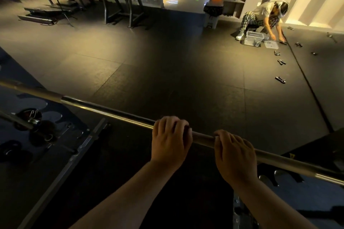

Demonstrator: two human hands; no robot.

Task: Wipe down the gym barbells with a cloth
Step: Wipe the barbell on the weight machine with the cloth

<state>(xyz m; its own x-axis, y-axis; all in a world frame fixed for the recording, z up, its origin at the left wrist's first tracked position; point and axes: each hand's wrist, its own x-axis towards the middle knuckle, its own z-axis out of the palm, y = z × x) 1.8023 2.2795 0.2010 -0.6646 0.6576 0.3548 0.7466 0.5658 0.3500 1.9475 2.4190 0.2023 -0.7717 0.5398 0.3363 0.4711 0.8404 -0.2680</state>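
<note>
A long steel barbell (111, 112) runs from the left edge down to the lower right, raised off the dark floor. My left hand (170, 140) is wrapped over the bar near its middle, fingers curled around it. Just to its right, my right hand (235, 156) grips the same bar from above. No cloth shows in either hand. A second barbell (16, 120) with a clip and small dark plates lies at the lower left.
A bare bar (87, 140) lies on the black mat at lower left. A person (260, 18) crouches at the far right beside clear plastic boxes (254, 37), with small clips scattered on the floor. Benches and a rack stand at the back left.
</note>
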